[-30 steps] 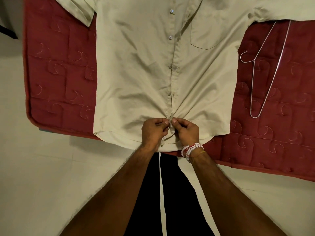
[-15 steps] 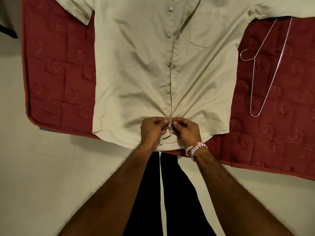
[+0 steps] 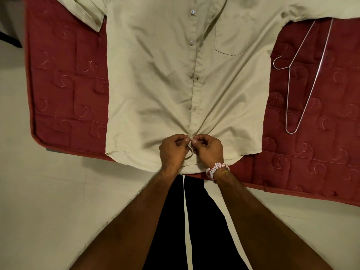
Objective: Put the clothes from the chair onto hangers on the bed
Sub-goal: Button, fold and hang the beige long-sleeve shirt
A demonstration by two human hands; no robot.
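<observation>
Shirt [image 3: 155,84], pale beige, lies front up and spread flat on a dark red quilted mattress [image 3: 64,94]. Its collar end points toward 12 o'clock and its hem toward 6 o'clock, where the hem hangs slightly past the mattress edge. At 11 o'clock one sleeve [image 3: 91,18] angles out over the red quilting. Down the middle runs the button strip, with a white button [image 3: 192,12] near 12 o'clock.

At 6 o'clock on the shirt, the left hand [image 3: 172,151] has its fingers curled and pinches the front edge just above the hem. The right hand [image 3: 210,151] pinches the facing edge, its fingertips touching those of the left. A beaded bracelet [image 3: 216,170] circles the right wrist. At 1 o'clock a chest pocket [image 3: 233,39] is sewn on.

At 3 o'clock, just beside the shirt's side seam, a thin wire hanger [image 3: 288,94] lies flat on the mattress, apart from both hands. Black trousers [image 3: 169,230] and pale floor [image 3: 48,211] fill the view around 6 o'clock.
</observation>
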